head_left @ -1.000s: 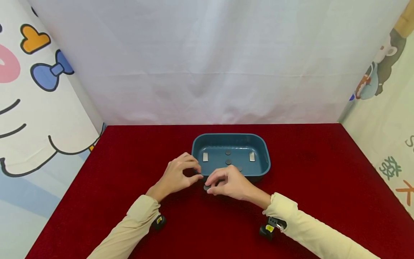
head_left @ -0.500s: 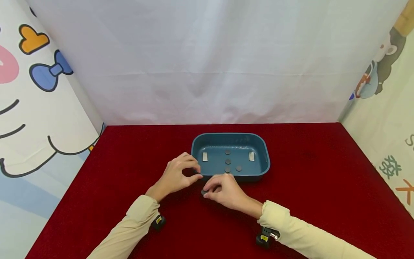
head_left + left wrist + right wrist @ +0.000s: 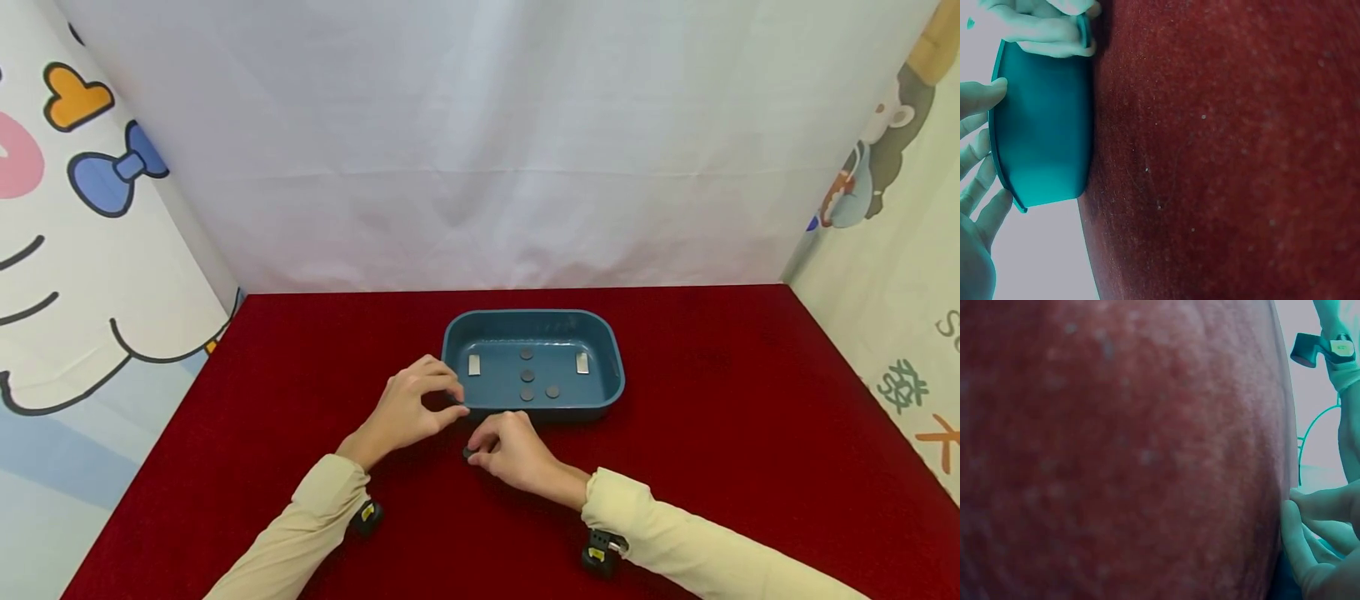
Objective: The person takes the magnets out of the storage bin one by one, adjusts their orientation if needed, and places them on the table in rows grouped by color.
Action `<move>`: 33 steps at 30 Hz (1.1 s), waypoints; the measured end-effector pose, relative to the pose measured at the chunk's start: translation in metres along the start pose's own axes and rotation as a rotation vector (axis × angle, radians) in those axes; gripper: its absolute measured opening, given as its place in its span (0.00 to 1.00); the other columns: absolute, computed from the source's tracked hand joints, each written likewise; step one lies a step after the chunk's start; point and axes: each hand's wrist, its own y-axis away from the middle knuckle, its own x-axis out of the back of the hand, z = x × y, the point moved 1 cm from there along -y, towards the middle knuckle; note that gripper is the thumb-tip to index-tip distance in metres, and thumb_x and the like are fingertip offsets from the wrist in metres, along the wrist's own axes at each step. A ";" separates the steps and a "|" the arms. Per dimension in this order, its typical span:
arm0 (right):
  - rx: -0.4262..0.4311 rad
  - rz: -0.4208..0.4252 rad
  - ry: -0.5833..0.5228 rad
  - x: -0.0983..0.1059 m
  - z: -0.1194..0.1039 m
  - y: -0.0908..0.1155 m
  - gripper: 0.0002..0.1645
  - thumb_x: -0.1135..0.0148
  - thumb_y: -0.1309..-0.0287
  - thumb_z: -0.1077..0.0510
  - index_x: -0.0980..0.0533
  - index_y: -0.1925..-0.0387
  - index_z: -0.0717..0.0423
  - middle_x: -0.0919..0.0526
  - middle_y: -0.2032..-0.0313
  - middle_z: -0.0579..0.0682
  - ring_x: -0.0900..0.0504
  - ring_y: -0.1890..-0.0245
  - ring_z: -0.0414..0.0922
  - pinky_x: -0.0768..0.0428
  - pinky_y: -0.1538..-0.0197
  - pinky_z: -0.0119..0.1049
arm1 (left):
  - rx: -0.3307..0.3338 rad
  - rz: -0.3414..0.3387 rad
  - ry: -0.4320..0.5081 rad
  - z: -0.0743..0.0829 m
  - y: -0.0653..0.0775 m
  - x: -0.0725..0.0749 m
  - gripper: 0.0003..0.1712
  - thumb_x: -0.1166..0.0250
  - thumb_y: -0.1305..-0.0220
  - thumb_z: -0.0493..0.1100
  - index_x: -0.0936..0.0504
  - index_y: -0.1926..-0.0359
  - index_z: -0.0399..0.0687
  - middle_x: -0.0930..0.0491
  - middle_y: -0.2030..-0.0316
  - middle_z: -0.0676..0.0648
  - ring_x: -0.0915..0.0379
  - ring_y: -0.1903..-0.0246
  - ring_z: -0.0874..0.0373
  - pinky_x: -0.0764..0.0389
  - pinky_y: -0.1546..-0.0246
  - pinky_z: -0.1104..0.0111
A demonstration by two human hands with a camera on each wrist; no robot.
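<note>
A blue rectangular tray (image 3: pixel 534 413) stands on the red cloth in the head view. My left hand (image 3: pixel 417 402) grips its near-left corner; in the left wrist view the thumb (image 3: pixel 988 95) and fingertips lie along the tray's rim. Just in front of the tray, my right hand (image 3: pixel 517 454) pinches a small dark round disc (image 3: pixel 468 452) between thumb and fingers, low over the cloth. That disc (image 3: pixel 1084 31) appears edge-on in the left wrist view. In the right wrist view the pinching fingertips (image 3: pixel 1291 515) show close to the cloth, and the disc is hidden.
Inside the tray lie several grey discs, one of them a disc (image 3: pixel 528 376) near the middle. A silver rectangular piece (image 3: pixel 474 365) lies at its left and another silver piece (image 3: pixel 582 362) at its right. A white curtain (image 3: pixel 480 167) hangs behind the red table (image 3: pixel 712 400).
My right hand has moved left and toward me with the disc, away from the tray's near edge, uncovering discs inside. My left hand has stayed at the tray's corner.
</note>
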 end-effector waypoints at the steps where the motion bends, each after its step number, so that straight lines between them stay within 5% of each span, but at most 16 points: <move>1: 0.002 -0.001 0.010 -0.001 0.000 0.000 0.04 0.30 0.54 0.69 0.17 0.73 0.59 0.18 0.76 0.48 0.23 0.79 0.35 0.25 0.74 0.26 | 0.001 0.001 0.000 0.000 0.000 0.000 0.07 0.25 0.52 0.43 0.16 0.72 0.53 0.21 0.66 0.56 0.29 0.61 0.61 0.22 0.64 0.65; 17: 0.071 -0.025 0.104 -0.008 -0.002 -0.001 0.06 0.32 0.55 0.72 0.18 0.76 0.60 0.21 0.75 0.48 0.23 0.77 0.37 0.26 0.71 0.26 | -0.001 0.014 0.004 0.000 0.001 -0.001 0.07 0.25 0.52 0.43 0.17 0.72 0.53 0.21 0.66 0.55 0.29 0.61 0.61 0.22 0.65 0.66; 33: 0.026 -0.076 0.114 -0.003 -0.005 0.001 0.06 0.32 0.55 0.70 0.18 0.74 0.60 0.22 0.74 0.48 0.24 0.76 0.40 0.27 0.71 0.27 | 0.009 0.007 0.011 -0.001 0.001 -0.001 0.07 0.25 0.52 0.44 0.17 0.72 0.53 0.21 0.66 0.56 0.29 0.61 0.62 0.22 0.64 0.66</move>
